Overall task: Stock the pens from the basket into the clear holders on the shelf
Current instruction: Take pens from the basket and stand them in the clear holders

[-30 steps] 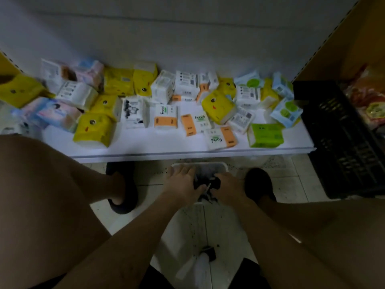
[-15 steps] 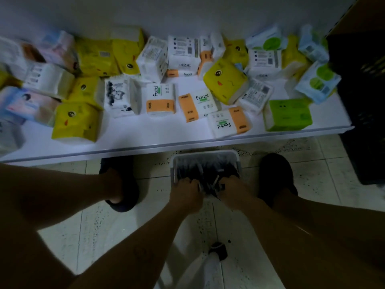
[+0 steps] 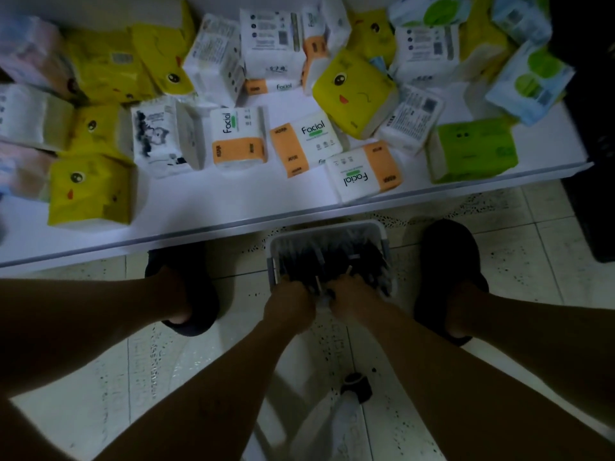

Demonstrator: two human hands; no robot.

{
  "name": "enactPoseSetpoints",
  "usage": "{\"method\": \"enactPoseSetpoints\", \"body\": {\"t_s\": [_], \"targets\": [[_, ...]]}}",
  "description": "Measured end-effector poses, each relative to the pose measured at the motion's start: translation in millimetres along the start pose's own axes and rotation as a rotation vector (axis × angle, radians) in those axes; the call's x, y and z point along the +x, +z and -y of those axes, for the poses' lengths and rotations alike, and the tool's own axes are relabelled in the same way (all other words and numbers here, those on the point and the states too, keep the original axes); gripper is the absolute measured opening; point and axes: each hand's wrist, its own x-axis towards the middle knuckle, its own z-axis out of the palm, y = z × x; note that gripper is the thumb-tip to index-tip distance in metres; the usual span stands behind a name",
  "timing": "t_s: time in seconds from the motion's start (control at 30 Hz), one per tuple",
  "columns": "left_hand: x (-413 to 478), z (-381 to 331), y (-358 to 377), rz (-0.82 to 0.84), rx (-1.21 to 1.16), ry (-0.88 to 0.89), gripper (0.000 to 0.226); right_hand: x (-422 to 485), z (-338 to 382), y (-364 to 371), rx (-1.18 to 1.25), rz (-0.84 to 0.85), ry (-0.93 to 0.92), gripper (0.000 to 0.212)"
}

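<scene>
A pale grey basket (image 3: 379,229) stands on the tiled floor just under the shelf's front edge. It is filled with several dark pens (image 3: 332,257). My left hand (image 3: 289,302) and my right hand (image 3: 349,299) reach into the basket's near side, side by side. Both have fingers curled down among the pens, and a few pen ends stick up between them. No clear holders are in view.
The low white shelf (image 3: 233,207) carries several tissue packs, yellow, white-and-orange and green. My feet in dark slippers (image 3: 446,261) flank the basket. A black crate (image 3: 592,194) stands at the right. A white stool leg with a black foot (image 3: 357,387) is near me.
The view has tilted down and closer, so the shelf fills the top. Both hands have closed from spread fingers into curled grips among the pens in the basket.
</scene>
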Motion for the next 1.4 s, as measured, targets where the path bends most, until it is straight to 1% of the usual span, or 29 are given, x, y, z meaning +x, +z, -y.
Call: {"method": "enactPoseSetpoints", "body": {"t_s": [0.1,0.17,0.23,0.3,0.43,0.53,0.63,0.73,0.8,0.87,0.97,1.0,1.03,1.07,1.17,1.23,1.3,1.33,1.4], "targets": [[-8,-1,-13,-0.072,-0.089,-0.015,0.023,-1,4,0,-0.055,0.008,0.033,0.047],[-13,-3,-21,-0.107,-0.189,-0.049,0.022,-1,6,0,-0.072,-0.005,0.049,0.048],[-17,-5,-28,-0.135,-0.278,-0.079,0.019,2,8,1,-0.075,-0.011,0.078,0.040],[-22,-6,-34,-0.127,-0.340,-0.083,0.006,6,10,1,-0.057,-0.006,0.130,0.031],[-31,-8,-43,-0.021,-0.456,-0.112,0.007,12,11,-8,0.030,0.050,0.242,0.023],[-39,-8,-51,0.060,-0.593,-0.158,0.005,13,10,-7,0.075,0.055,0.248,0.022],[-47,-6,-56,0.129,-0.753,-0.182,0.014,16,9,-6,0.187,0.026,0.221,0.020],[-51,-1,-60,0.124,-0.840,-0.219,0.022,19,10,-10,0.242,0.043,0.256,0.029],[-50,1,-61,0.119,-0.850,-0.220,0.022,21,10,-12,0.299,0.029,0.290,0.026],[-50,1,-61,0.092,-0.806,-0.210,0.020,21,11,-13,0.336,-0.043,0.338,0.026],[-49,-1,-59,-0.001,-0.758,-0.169,0.013,24,10,-12,0.450,-0.218,0.413,0.038],[-50,-3,-58,-0.027,-0.748,-0.144,0.012,24,9,-12,0.472,-0.247,0.427,0.044],[-51,-5,-56,-0.050,-0.728,-0.121,0.015,24,9,-12,0.489,-0.254,0.433,0.047],[-52,-6,-55,-0.060,-0.696,-0.098,0.016,23,9,-12,0.501,-0.253,0.438,0.046],[-51,-10,-52,-0.060,-0.612,-0.047,0.018,14,10,-13,0.471,-0.258,0.437,0.038],[-55,-11,-52,-0.073,-0.629,-0.057,0.016,1,13,-14,0.454,-0.246,0.404,0.029],[-58,-10,-52,-0.090,-0.683,-0.071,0.015,-12,19,-17,0.417,-0.195,0.365,0.021],[-60,-9,-52,-0.099,-0.696,-0.079,0.016,-16,21,-18,0.399,-0.178,0.335,0.023],[-61,-5,-51,-0.125,-0.715,-0.100,0.018,-21,28,-20,0.362,-0.167,0.232,0.037]]}}
